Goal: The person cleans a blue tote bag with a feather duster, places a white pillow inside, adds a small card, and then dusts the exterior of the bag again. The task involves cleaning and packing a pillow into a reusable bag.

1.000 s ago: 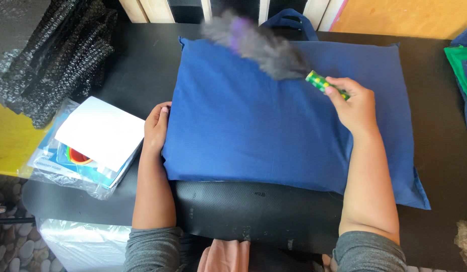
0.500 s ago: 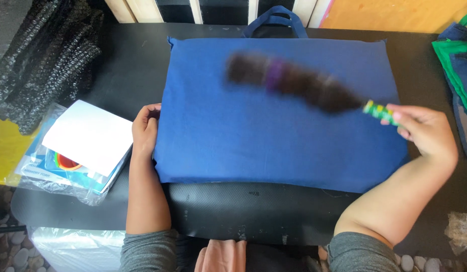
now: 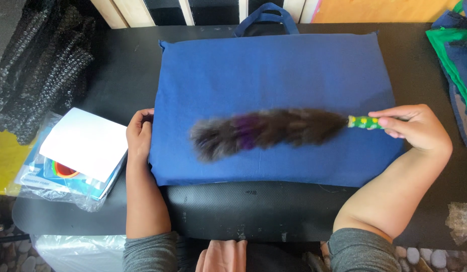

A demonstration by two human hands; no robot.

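A blue fabric bag (image 3: 278, 75) lies flat on the black table (image 3: 117, 65), its handles pointing away from me. My right hand (image 3: 415, 128) grips the green patterned handle of a feather duster (image 3: 266, 131). Its dark brown and purple feathers lie across the lower middle of the bag, pointing left. My left hand (image 3: 139, 133) rests on the bag's left edge, fingers curled over it.
A stack of plastic-wrapped booklets with a white sheet on top (image 3: 77, 151) sits to the left. Dark bubble wrap (image 3: 37, 70) lies at the far left. Green and blue fabric (image 3: 457, 55) is piled at the right edge. A black mat (image 3: 253, 206) runs along the front.
My right hand has swept the duster from the bag's top down across it toward the lower middle, moving right. My left hand has stayed on the bag's left edge.
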